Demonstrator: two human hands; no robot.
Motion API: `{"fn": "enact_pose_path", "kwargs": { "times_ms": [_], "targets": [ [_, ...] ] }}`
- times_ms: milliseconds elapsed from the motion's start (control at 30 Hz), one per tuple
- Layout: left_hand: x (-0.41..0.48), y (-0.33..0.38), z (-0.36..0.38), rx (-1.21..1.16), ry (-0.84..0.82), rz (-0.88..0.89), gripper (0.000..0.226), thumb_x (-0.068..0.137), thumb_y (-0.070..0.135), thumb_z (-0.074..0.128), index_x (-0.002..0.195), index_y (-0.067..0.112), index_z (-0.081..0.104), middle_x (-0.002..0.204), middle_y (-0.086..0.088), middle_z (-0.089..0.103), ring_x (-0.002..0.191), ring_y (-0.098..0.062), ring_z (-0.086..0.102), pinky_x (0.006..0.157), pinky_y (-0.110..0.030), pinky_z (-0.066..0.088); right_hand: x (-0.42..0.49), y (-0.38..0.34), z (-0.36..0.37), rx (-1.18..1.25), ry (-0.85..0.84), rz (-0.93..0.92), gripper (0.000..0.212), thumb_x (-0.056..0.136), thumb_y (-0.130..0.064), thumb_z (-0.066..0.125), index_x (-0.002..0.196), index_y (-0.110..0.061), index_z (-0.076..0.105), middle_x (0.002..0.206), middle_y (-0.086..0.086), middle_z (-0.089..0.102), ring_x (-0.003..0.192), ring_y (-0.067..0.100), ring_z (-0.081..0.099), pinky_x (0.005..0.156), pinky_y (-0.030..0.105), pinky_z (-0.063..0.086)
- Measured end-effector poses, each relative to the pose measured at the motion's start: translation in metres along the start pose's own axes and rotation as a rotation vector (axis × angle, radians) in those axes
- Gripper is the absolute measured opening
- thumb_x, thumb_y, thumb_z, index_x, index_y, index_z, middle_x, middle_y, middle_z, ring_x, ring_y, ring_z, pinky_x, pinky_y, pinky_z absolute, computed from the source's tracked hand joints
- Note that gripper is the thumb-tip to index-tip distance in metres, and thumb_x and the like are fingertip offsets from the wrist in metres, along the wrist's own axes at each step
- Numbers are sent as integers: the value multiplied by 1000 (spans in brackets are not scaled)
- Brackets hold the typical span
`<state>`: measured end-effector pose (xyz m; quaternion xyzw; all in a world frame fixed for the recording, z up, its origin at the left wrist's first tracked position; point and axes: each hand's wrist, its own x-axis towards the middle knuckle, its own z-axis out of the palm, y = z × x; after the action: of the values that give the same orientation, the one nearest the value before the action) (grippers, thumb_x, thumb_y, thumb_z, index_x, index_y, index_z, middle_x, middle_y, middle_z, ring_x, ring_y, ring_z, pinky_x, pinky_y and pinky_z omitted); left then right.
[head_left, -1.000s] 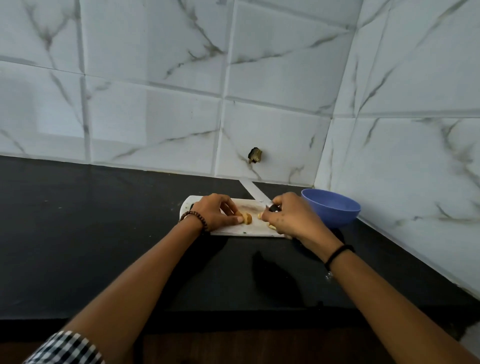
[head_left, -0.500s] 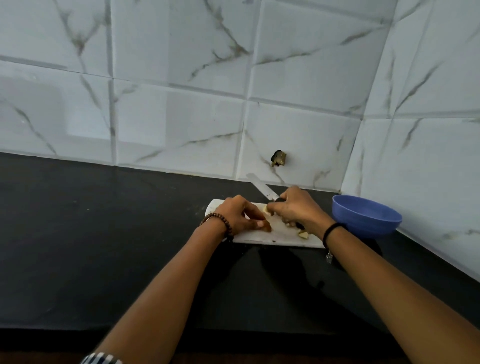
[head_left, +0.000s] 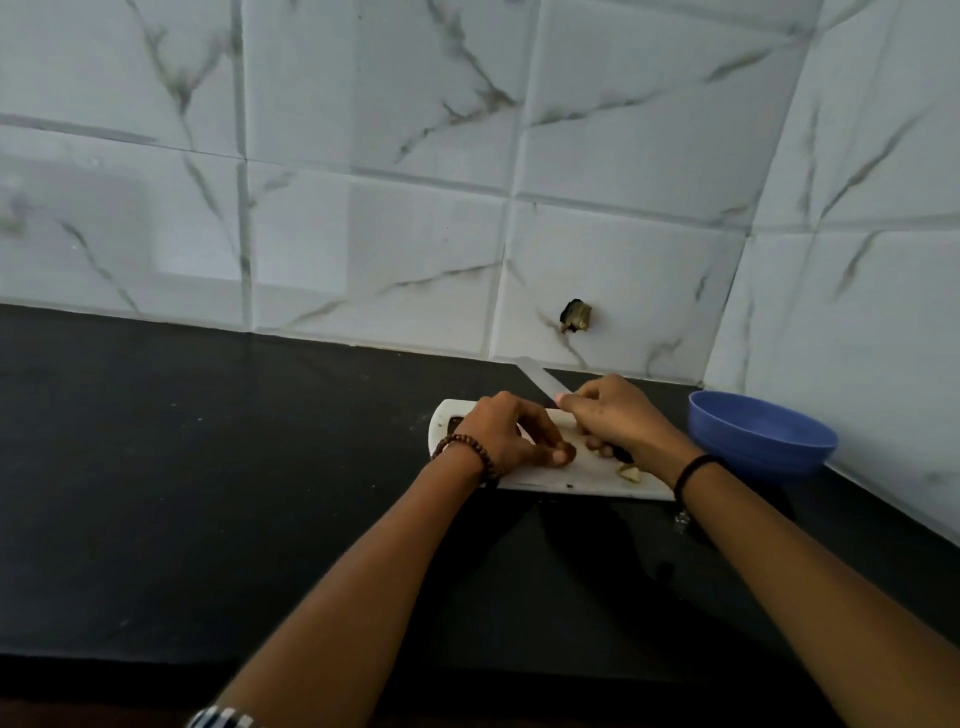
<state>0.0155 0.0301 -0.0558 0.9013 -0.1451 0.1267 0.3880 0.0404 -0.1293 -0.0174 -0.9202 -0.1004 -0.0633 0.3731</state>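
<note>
A white cutting board (head_left: 582, 480) lies on the black counter near the wall corner. My left hand (head_left: 506, 431) rests on the board and pinches a small brown piece of food (head_left: 569, 451) with its fingertips. My right hand (head_left: 613, 415) grips a knife (head_left: 543, 379) whose pale blade points up and away toward the wall. A few pale cut bits (head_left: 629, 472) lie on the board's right end, by my right wrist. What sits under my right palm is hidden.
A blue bowl (head_left: 761, 434) stands right of the board, close to the side wall. The black counter (head_left: 208, 493) stretches far to the left. White marbled tiles form the back and right walls, with a dark hole (head_left: 575, 316) above the board.
The view has swung left, so the board and bowl sit further right. My right hand has shifted on the board, with the blade now raised toward the wall. My left hand keeps its pinch.
</note>
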Motion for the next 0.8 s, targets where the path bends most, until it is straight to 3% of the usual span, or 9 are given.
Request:
{"fn": "enact_pose_path", "kwargs": {
  "times_ms": [133, 267, 367, 533, 633, 733, 800],
  "targets": [
    [0, 0, 5, 26, 37, -21, 25, 72, 45, 81, 87, 27, 77, 87, 13, 73, 86, 1, 63, 80, -21, 48, -31, 15, -20, 60, -24, 44, 21, 99, -26, 54, 108, -11, 65, 68, 5, 63, 45, 11, 50, 39, 23, 37],
    [0, 1, 9, 122, 88, -49, 28, 74, 50, 77, 95, 31, 76, 91, 10, 73, 89, -5, 64, 84, -29, 52, -62, 26, -26, 34, -57, 48, 29, 99, -25, 55, 128, -22, 56, 77, 8, 69, 50, 13, 55, 43, 25, 43],
    [-2, 6, 9, 159, 93, -60, 25, 77, 49, 75, 97, 34, 76, 100, 11, 73, 94, -6, 63, 85, -30, 51, -83, 27, -25, -15, -79, 1, 31, 101, -23, 52, 131, -24, 53, 78, 11, 70, 46, 15, 55, 46, 27, 48],
    [-6, 11, 8, 180, 75, -31, 17, 84, 38, 72, 100, 33, 76, 108, 18, 69, 80, 1, 48, 78, -21, 42, -96, 27, -19, -80, -82, -48, 43, 101, -26, 51, 143, -26, 46, 84, 7, 68, 43, 10, 58, 46, 26, 52],
    [-4, 8, 8, 145, 75, -52, 17, 81, 38, 74, 97, 33, 77, 106, 15, 72, 86, -1, 56, 84, -26, 50, -98, 23, -19, -136, -76, -87, 41, 101, -28, 49, 142, -26, 48, 89, 5, 66, 44, 15, 61, 48, 30, 56],
    [-2, 6, 9, 127, 88, -55, 11, 80, 38, 75, 90, 36, 77, 102, 15, 73, 99, -4, 62, 91, -33, 53, -98, 18, -20, -179, -60, -127, 38, 101, -28, 48, 139, -25, 51, 78, 7, 69, 42, 17, 60, 50, 32, 57],
    [-1, 5, 10, 135, 86, -58, 7, 80, 38, 74, 86, 38, 77, 98, 14, 74, 95, -4, 63, 88, -35, 54, -98, 13, -20, -207, -50, -152, 36, 102, -27, 48, 137, -25, 54, 74, 7, 69, 42, 18, 60, 48, 30, 55]
  ]
}}
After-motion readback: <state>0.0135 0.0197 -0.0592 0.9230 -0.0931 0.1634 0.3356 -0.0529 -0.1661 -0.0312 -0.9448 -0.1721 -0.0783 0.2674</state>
